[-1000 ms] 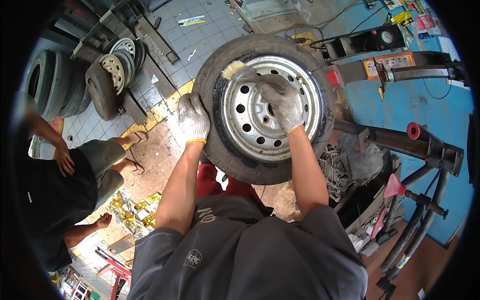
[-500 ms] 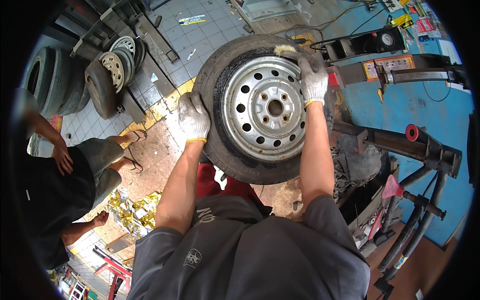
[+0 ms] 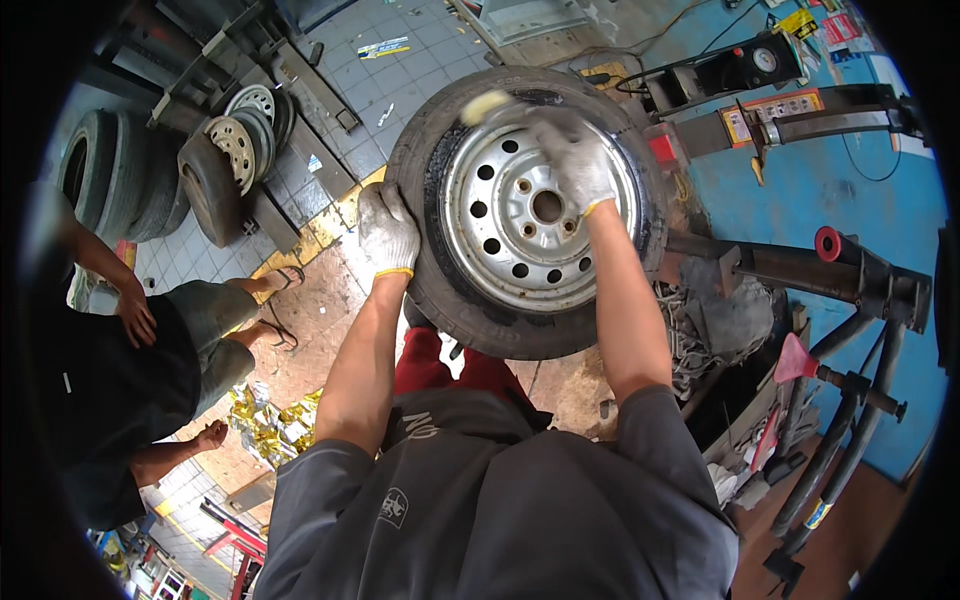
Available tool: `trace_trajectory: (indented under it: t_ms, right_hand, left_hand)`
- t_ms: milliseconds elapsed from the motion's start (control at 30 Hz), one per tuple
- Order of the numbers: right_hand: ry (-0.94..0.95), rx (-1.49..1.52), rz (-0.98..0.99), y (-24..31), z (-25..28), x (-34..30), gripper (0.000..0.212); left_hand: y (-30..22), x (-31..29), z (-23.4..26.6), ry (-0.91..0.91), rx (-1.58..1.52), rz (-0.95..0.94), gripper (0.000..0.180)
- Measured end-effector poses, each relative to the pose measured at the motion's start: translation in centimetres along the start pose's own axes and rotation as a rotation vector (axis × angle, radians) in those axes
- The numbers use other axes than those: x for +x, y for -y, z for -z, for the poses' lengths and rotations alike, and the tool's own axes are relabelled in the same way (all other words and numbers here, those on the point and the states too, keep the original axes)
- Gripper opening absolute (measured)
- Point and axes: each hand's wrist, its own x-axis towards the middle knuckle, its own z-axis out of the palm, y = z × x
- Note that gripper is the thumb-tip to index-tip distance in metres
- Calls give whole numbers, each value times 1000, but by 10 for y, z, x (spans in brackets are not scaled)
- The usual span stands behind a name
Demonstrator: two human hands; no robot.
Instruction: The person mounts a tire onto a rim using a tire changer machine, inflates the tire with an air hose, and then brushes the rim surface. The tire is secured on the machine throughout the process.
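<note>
A car tyre (image 3: 420,250) on a silver steel rim (image 3: 470,258) faces me, with a ring of round holes and a bigger centre hole. The tyre wall beside the rim looks dark and wet along its upper left. In a white work glove, my left hand (image 3: 388,230) grips the tyre's left edge, fingers together. My right hand (image 3: 572,155), also gloved and smeared by motion, is over the upper part of the rim. It holds a brush (image 3: 487,107) whose pale bristles reach the tyre's upper wall; the handle is hidden in the glove.
Old tyres (image 3: 120,175) and bare rims (image 3: 248,140) stand at the far left. Another person (image 3: 130,360) is close on my left, near crumpled gold foil (image 3: 270,420). A black machine arm (image 3: 790,265) and a pressure gauge (image 3: 764,60) are on the right.
My right hand has swept left across the top of the wheel, taking the brush from the tyre's upper right to its upper left. My left hand keeps its place on the tyre.
</note>
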Motion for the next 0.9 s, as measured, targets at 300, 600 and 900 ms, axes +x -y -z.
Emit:
trace_trajectory:
  t_ms: [300, 600, 900]
  right_hand:
    - [-36, -65, 129, 3, -12, -2, 56]
    - [-587, 469, 29, -49, 122, -72, 40]
    - [-818, 674, -210, -273, 218, -217, 41]
  left_hand:
    - [10, 1, -14, -90, -23, -50, 41]
    - [-5, -3, 2, -49, -40, -16, 36]
    - [-17, 8, -14, 4, 314, 17, 45]
